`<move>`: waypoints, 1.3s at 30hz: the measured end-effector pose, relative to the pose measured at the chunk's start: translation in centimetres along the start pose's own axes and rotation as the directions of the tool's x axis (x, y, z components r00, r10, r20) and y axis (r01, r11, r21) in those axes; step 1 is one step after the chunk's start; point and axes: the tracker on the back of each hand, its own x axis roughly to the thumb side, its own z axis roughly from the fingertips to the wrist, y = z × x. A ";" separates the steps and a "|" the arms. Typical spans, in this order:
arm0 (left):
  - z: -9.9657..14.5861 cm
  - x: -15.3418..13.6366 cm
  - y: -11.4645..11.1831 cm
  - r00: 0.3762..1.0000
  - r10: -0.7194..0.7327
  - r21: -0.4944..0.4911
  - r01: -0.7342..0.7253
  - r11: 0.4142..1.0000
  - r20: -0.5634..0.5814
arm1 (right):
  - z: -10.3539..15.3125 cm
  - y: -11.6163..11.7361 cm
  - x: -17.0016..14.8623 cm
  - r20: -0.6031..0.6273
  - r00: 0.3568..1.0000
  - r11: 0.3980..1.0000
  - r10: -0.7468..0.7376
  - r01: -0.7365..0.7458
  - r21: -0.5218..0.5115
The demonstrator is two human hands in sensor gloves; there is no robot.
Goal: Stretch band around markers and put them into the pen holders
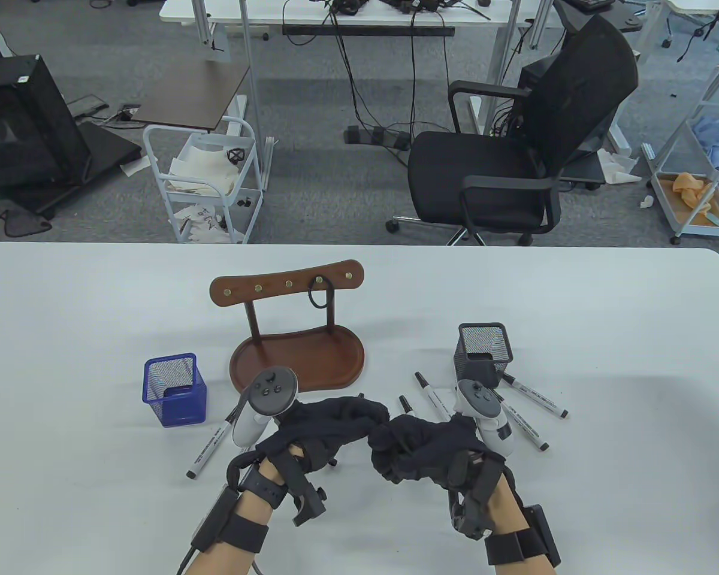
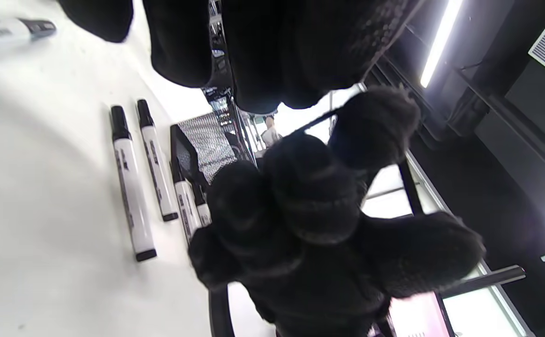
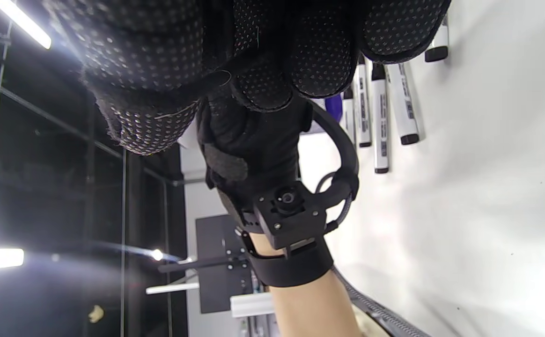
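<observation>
Table view: a white counter [image 1: 96, 299] carries a wooden hook stand [image 1: 296, 353] at its middle, with a black band [image 1: 319, 297] hanging from one peg. A blue mesh holder [image 1: 175, 389] sits left of the stand, a black mesh holder [image 1: 484, 347] to its right. Markers [image 1: 530, 395] lie loose right of the stand, one marker [image 1: 210, 449] left of it. In front of the stand, the left hand [image 1: 311, 428] and right hand [image 1: 422, 446] meet, fingers curled. Beyond the counter, an office chair [image 1: 515, 150] stands on grey carpet.

Left wrist view: the right hand's fingers [image 2: 371, 126] pinch a thin black band [image 2: 317, 122] with the left.

Right wrist view: ceiling strip lights [image 3: 19, 21] glow.
</observation>
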 end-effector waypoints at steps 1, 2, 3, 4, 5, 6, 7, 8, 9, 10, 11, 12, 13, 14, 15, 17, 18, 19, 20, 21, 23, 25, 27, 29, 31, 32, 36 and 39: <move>0.2 0.0 0.2 1.000 -0.018 0.011 0.018 1.000 -0.009 | 0.1 -0.2 0.0 -0.006 1.000 1.000 0.020 -0.020 -0.018; 0.3 0.1 0.4 0.999 -0.034 0.027 0.034 0.999 -0.015 | 0.2 -0.3 0.0 -0.009 1.000 0.999 0.023 -0.023 -0.024; 0.4 0.2 0.6 0.998 -0.064 0.045 0.065 0.997 -0.016 | 0.3 -0.4 0.0 -0.015 1.000 0.999 0.019 -0.019 -0.035; 0.6 0.4 0.8 0.996 -0.082 0.059 0.084 0.995 -0.020 | 0.4 -0.5 -0.1 -0.020 1.000 0.999 0.024 -0.024 -0.043; 0.7 0.5 0.8 0.995 -0.092 0.064 0.094 0.994 -0.024 | 0.4 -0.6 -0.2 -0.027 0.999 0.998 0.025 -0.026 -0.051; 0.8 0.7 0.9 0.993 -0.114 0.071 0.116 0.991 -0.024 | 0.5 -0.7 -0.3 -0.036 0.999 0.998 0.032 -0.034 -0.059; 0.8 0.9 0.9 0.991 -0.129 0.075 0.131 0.989 -0.026 | 0.6 -0.8 -0.3 -0.040 0.999 0.997 0.036 -0.038 -0.063; 0.9 1.0 0.8 0.988 -0.152 0.078 0.154 0.985 -0.031 | 0.6 -0.8 -0.3 -0.047 0.998 0.997 0.039 -0.043 -0.072; 0.9 1.1 0.7 0.985 -0.167 0.078 0.169 0.982 -0.035 | 0.7 -0.9 -0.4 -0.048 0.998 0.996 0.039 -0.043 -0.073; 1.0 1.3 0.6 0.981 -0.187 0.079 0.190 0.979 -0.044 | 0.8 -0.9 -0.4 -0.051 0.998 0.996 0.039 -0.043 -0.079; 1.0 1.4 0.6 0.979 -0.199 0.077 0.202 0.976 -0.047 | 0.8 -1.0 -0.5 -0.054 0.998 0.995 0.040 -0.045 -0.085; 0.9 1.5 0.4 0.974 -0.219 0.069 0.223 0.972 -0.055 | 0.9 -1.1 -0.5 -0.060 0.997 0.994 0.047 -0.052 -0.091; 0.9 1.6 0.4 0.971 -0.232 0.066 0.236 0.970 -0.063 | 1.0 -1.2 -0.6 -0.066 0.997 0.994 0.050 -0.056 -0.096; 0.9 1.8 0.4 0.966 -0.248 0.060 0.252 0.966 -0.074 | 1.1 -1.2 -0.6 -0.069 0.996 0.993 0.051 -0.059 -0.105; 0.9 1.9 0.4 0.963 -0.257 0.058 0.262 0.963 -0.083 | 1.1 -1.3 -0.6 -0.071 0.996 0.993 0.052 -0.059 -0.105; 0.9 2.4 0.5 0.950 -0.295 0.047 0.301 0.952 -0.106 | 1.3 -1.5 -0.8 -0.078 0.996 0.991 0.049 -0.058 -0.117; 1.0 2.6 0.6 0.942 -0.315 0.046 0.321 0.946 -0.117 | 1.3 -1.5 -0.8 -0.081 0.995 0.991 0.051 -0.060 -0.121; 1.1 2.9 0.8 0.931 -0.339 0.045 0.347 0.937 -0.135 | 1.4 -1.7 -0.8 -0.085 0.995 0.990 0.053 -0.063 -0.127; 1.2 3.2 1.0 0.921 -0.361 0.039 0.369 0.928 -0.145 | 1.4 -1.7 -0.8 -0.085 0.995 0.989 0.052 -0.063 -0.131; 1.3 3.5 1.3 0.911 -0.382 0.040 0.392 0.919 -0.156 | 1.5 -1.8 -0.8 -0.086 0.995 0.989 0.050 -0.061 -0.133; 1.6 3.9 1.8 0.892 -0.411 0.041 0.425 0.904 -0.187 | 1.5 -1.8 -0.9 -0.090 0.995 0.988 0.051 -0.063 -0.138; 2.0 4.0 2.6 0.869 -0.441 0.046 0.461 0.886 -0.223 | 1.6 -1.8 -0.9 -0.095 0.994 0.987 0.057 -0.071 -0.143; 2.4 4.0 3.6 0.836 -0.476 0.048 0.506 0.861 -0.272 | 1.7 -1.9 -0.8 -0.096 0.993 0.986 0.062 -0.076 -0.149; 2.9 3.7 4.5 0.803 -0.498 0.035 0.537 0.843 -0.327 | 1.7 -1.9 -0.8 -0.095 0.993 0.985 0.067 -0.081 -0.151; 3.5 3.4 5.3 0.759 -0.530 0.022 0.579 0.815 -0.377 | 1.8 -1.9 -0.8 -0.096 0.993 0.985 0.072 -0.086 -0.152; 3.9 3.2 5.9 0.731 -0.549 0.005 0.602 0.798 -0.406 | 1.8 -1.9 -0.8 -0.097 0.992 0.984 0.074 -0.088 -0.152; 5.5 2.1 7.7 0.656 -0.565 -0.036 0.636 0.771 -0.501 | 1.8 -1.9 -0.9 -0.103 0.992 0.984 0.078 -0.093 -0.151; 6.5 1.4 8.5 0.616 -0.567 -0.054 0.650 0.758 -0.547 | 1.8 -1.9 -0.9 -0.104 0.991 0.984 0.078 -0.094 -0.150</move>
